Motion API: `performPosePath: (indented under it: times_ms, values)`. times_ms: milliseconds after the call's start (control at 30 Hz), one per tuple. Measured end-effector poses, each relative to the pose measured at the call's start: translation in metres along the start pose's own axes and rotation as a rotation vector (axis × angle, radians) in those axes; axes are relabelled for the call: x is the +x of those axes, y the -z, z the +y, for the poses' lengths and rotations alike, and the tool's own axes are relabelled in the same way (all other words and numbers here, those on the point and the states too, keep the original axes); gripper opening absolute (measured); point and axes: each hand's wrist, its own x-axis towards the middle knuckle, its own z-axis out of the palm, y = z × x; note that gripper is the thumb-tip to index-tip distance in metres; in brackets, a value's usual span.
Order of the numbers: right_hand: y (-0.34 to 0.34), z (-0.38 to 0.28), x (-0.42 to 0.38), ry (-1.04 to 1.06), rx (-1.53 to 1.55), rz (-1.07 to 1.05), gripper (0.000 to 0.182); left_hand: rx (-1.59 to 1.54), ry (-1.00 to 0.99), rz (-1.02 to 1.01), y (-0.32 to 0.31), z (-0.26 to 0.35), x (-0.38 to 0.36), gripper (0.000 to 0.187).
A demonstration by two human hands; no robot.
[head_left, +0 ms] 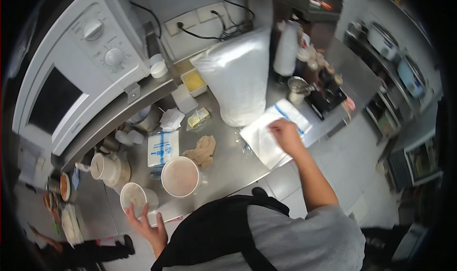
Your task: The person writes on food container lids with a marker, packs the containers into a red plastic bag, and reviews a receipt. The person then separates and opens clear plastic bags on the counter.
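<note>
My left hand [150,227] is open, fingers spread, against the near side of a round white tub [153,198] with pale contents. To its right stands a larger white tub [182,176] filled with something pinkish-brown. My right hand [285,135] is over a flat white stack of thin sheets or bags [259,145] with a blue stripe. Its fingers are curled and pressed together at the stack's surface; whatever they pinch is hidden. A crumpled tan glove or cloth [202,151] and a white pack with blue print [163,148] lie between the hands, on the steel counter [223,168].
A tall clear plastic bag [238,75] stands at the back of the counter. A microwave [81,66] sits on a shelf at the left. Near it are a yellow-filled container [193,81] and a lidded tub [103,166]. Bottles [316,59] crowd the back right. Another person [85,252] appears lower left.
</note>
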Motion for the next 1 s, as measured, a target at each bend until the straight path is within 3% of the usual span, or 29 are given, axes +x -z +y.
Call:
performPosePath:
  times_ms: [67,100,133,200,267,300,400,467,533,567,633,733,800,900,933,967,1000]
  values:
    - [0.004,0.077,-0.013,-0.083,-0.228,0.153,0.014,-0.027,-0.039,-0.029,0.011,0.020,0.003,0.042]
    - [0.117,0.134,0.013,-0.128,-0.580,0.062,0.020,-0.244,0.061,-0.088,-0.033,0.111,-0.017,0.041]
    - [0.122,0.163,0.001,-0.098,-0.762,0.067,0.029,-0.302,0.037,-0.112,-0.029,0.125,-0.003,0.041]
    - [0.109,0.195,0.009,-0.423,-0.787,0.006,0.045,-0.303,-0.050,-0.091,-0.038,0.137,0.017,0.041]
    - [0.107,0.220,-0.001,-0.241,-0.892,0.027,0.040,-0.390,-0.095,-0.132,-0.056,0.157,0.017,0.041]
    - [0.104,0.245,-0.004,-0.091,-0.795,0.099,0.037,-0.417,-0.107,-0.126,-0.063,0.171,0.015,0.040]
    - [0.102,0.246,-0.010,-0.166,-0.646,0.135,0.041,-0.535,-0.151,-0.151,-0.074,0.203,0.009,0.038]
    - [0.118,0.238,-0.009,-0.118,-0.510,0.021,0.034,-0.593,-0.203,-0.159,-0.083,0.214,0.008,0.038]
    - [0.145,0.238,0.000,0.072,-0.489,0.184,0.017,-0.613,-0.271,-0.159,-0.095,0.222,0.009,0.042]
    - [0.161,0.242,0.014,0.028,-0.316,0.191,0.022,-0.632,-0.316,-0.156,-0.096,0.231,0.020,0.044]
    - [0.183,0.044,0.032,0.384,-0.342,0.300,0.013,-0.670,-0.413,-0.171,-0.088,0.250,0.051,0.048]
    - [0.171,-0.012,0.041,0.344,0.041,-0.071,0.030,-0.682,-0.433,-0.103,-0.078,0.276,0.079,0.053]
    - [0.141,-0.030,0.044,0.495,0.350,-0.211,0.029,-0.633,-0.390,0.006,-0.070,0.285,0.085,0.046]
    - [0.084,-0.061,0.037,0.647,0.640,-0.243,0.034,-0.705,-0.197,-0.330,-0.088,0.260,0.069,0.034]
    - [0.063,-0.073,0.029,0.532,0.775,-0.213,0.039,-0.719,-0.247,-0.023,-0.100,0.249,0.058,0.028]
    - [0.044,-0.078,0.024,0.395,0.853,-0.243,0.054,-0.643,-0.205,-0.063,-0.093,0.240,0.052,0.029]
    - [0.021,-0.102,0.021,0.347,1.145,-0.367,0.074,-0.580,-0.163,-0.109,-0.080,0.227,0.047,0.030]
